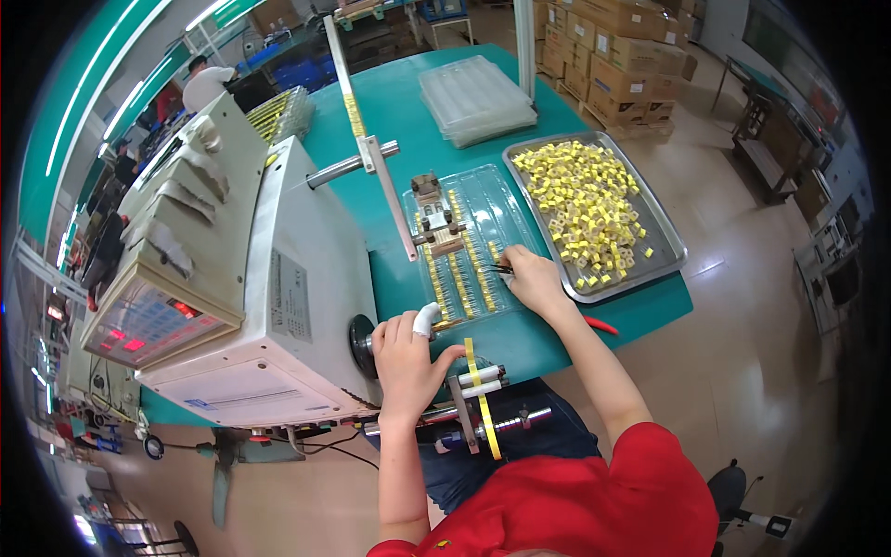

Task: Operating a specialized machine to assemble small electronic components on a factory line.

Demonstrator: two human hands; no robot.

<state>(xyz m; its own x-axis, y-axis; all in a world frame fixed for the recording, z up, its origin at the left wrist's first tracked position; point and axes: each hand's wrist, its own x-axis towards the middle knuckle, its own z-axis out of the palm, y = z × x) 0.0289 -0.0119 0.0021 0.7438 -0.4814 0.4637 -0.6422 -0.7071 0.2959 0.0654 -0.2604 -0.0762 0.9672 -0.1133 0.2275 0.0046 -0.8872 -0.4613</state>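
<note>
My right hand (532, 278) is closed on dark tweezers (499, 268), their tips over a clear plastic tray (506, 209) holding rows of small yellow-wrapped coils (461, 278) with pins. My left hand (406, 357) curls over the spindle area beside the black knob (362, 345) of a white winding machine (306, 269); what its fingers grip is hidden. A white cover wraps one finger. A thin brass-coloured rod (448, 325) sticks out beside that finger. Near the left thumb, yellow tape (483, 408) runs over white rollers (478, 377).
A metal tray (670, 249) heaped with yellow coil pieces stands on the right of the green table (640, 302). Stacked clear trays (475, 97) lie beyond. A metal arm (399, 200) overhangs the left part. A red-handled tool (601, 325) lies near the front edge. Cartons (631, 79) stand behind.
</note>
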